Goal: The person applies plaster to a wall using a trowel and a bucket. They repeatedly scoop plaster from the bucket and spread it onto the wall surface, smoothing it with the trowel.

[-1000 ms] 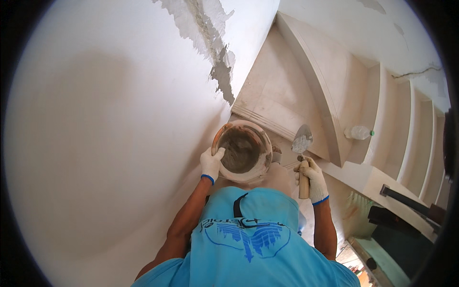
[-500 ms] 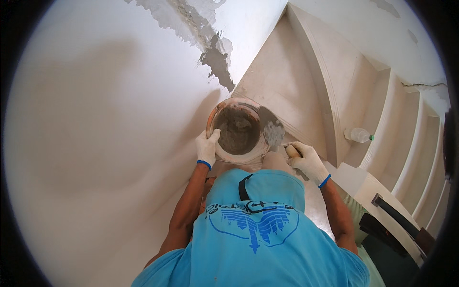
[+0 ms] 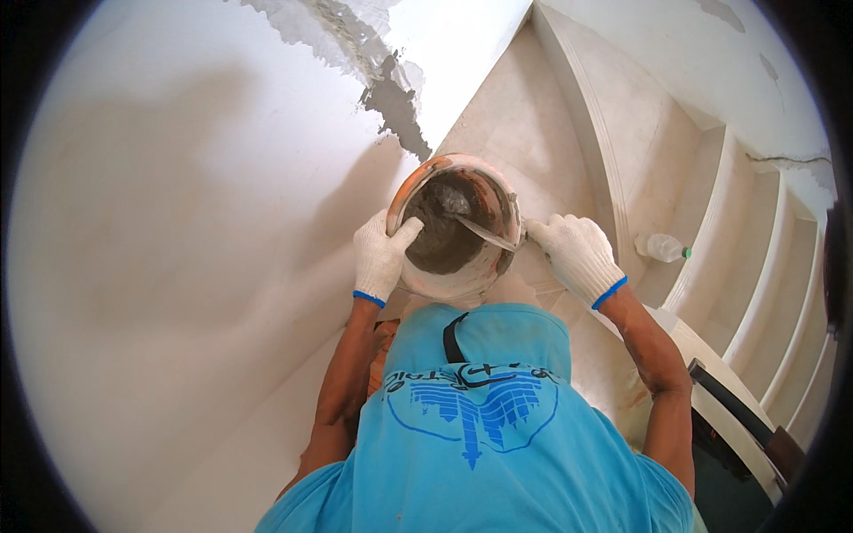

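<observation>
My left hand (image 3: 382, 253), in a white knit glove with a blue cuff, grips the left rim of a round bucket (image 3: 458, 282), thumb over the edge. Wet grey mortar (image 3: 435, 235) coats the inside of the bucket. In my right hand (image 3: 573, 253), gloved the same way, is a trowel (image 3: 487, 233). Its blade reaches over the right rim and its tip is in the mortar. The trowel's handle is mostly hidden by my fingers.
At the left a white wall (image 3: 204, 222) carries a strip of grey patching (image 3: 395, 107) down to the corner. Winding stairs (image 3: 524, 107) rise on the right. A clear plastic bottle (image 3: 662, 247) with a green cap lies on a step. A dark handrail (image 3: 737, 404) stands at lower right.
The trowel has swung from beside the bucket into it, blade now in the mortar. The bucket has been raised and tilted a little. My right hand has moved up toward the rim.
</observation>
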`<state>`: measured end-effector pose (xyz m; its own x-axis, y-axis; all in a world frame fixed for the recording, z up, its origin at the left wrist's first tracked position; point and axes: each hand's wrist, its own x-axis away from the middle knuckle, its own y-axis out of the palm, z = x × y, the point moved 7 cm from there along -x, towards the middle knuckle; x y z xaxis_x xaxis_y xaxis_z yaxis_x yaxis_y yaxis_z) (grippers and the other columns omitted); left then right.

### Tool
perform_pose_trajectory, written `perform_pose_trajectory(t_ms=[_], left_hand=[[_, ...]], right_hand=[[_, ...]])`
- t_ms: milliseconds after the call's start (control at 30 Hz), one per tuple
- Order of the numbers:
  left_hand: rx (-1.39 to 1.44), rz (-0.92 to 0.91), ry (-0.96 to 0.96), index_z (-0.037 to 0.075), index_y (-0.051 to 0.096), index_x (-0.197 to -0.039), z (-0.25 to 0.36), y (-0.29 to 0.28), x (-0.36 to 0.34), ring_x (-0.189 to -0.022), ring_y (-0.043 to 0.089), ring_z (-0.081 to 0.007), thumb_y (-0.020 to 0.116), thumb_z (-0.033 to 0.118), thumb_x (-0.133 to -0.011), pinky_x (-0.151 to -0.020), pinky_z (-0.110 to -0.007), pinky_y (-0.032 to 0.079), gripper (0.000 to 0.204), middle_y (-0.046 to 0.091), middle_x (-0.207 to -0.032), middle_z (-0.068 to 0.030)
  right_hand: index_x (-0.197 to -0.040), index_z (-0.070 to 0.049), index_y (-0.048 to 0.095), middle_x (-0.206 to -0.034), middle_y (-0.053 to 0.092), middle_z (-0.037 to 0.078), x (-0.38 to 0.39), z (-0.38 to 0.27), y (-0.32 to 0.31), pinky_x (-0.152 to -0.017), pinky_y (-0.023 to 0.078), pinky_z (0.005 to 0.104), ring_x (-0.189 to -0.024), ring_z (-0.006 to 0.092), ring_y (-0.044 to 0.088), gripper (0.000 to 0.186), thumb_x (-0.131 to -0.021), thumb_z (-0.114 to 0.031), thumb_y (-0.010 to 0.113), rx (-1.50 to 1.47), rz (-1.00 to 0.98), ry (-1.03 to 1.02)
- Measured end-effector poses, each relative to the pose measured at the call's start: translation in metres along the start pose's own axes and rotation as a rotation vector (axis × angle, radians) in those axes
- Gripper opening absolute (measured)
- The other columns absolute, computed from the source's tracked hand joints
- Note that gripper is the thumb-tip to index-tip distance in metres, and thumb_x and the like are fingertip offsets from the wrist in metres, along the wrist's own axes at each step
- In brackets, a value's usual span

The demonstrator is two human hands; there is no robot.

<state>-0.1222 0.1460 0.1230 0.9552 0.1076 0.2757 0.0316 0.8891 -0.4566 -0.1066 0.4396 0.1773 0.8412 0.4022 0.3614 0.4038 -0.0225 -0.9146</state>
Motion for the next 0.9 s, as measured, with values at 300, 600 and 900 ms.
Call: perform_pose_trajectory(t_ms=[300, 600, 900], left_hand=[[-0.296, -0.059, 0.12, -0.003, 0.071, -0.107, 0.064, -0.008, 0.011, -0.086, 0.066, -0.0424, 0.076, 0.035, -0.088, -0.079, -0.048, 0.052, 0.043, 0.068, -0.093, -0.0254], [-0.306, -0.042, 0.222, -0.002, 0.073, -0.111, 0.07, -0.008, 0.016, -0.091, 0.071, -0.0389, 0.075, 0.039, -0.089, -0.083, -0.045, 0.054, 0.047, 0.072, -0.099, -0.0255], [-0.429, -0.049, 0.228, -0.002, 0.074, -0.107, 0.063, 0.005, 0.015, -0.094, 0.07, -0.0422, 0.074, 0.038, -0.088, -0.083, -0.048, 0.054, 0.045, 0.073, -0.1, -0.0255]], right_hand=[[-0.094, -0.004, 0.073, -0.081, 0.071, 0.015, -0.029, -0.035, 0.001, -0.061, 0.06, 0.0409, -0.073, 0.0317, 0.076, 0.016, -0.079, -0.011, 0.074, 0.2, 0.013, -0.109], [-0.083, -0.007, 0.08, -0.077, 0.074, 0.011, -0.036, -0.076, -0.001, -0.052, 0.057, 0.0425, -0.073, 0.0263, 0.077, 0.014, -0.072, -0.015, 0.08, 0.429, 0.123, -0.194], [-0.078, -0.01, 0.081, -0.073, 0.075, 0.011, -0.064, -0.089, 0.009, -0.057, 0.058, 0.0454, -0.072, 0.0295, 0.077, 0.008, -0.075, -0.018, 0.078, 0.243, 0.179, -0.305]])
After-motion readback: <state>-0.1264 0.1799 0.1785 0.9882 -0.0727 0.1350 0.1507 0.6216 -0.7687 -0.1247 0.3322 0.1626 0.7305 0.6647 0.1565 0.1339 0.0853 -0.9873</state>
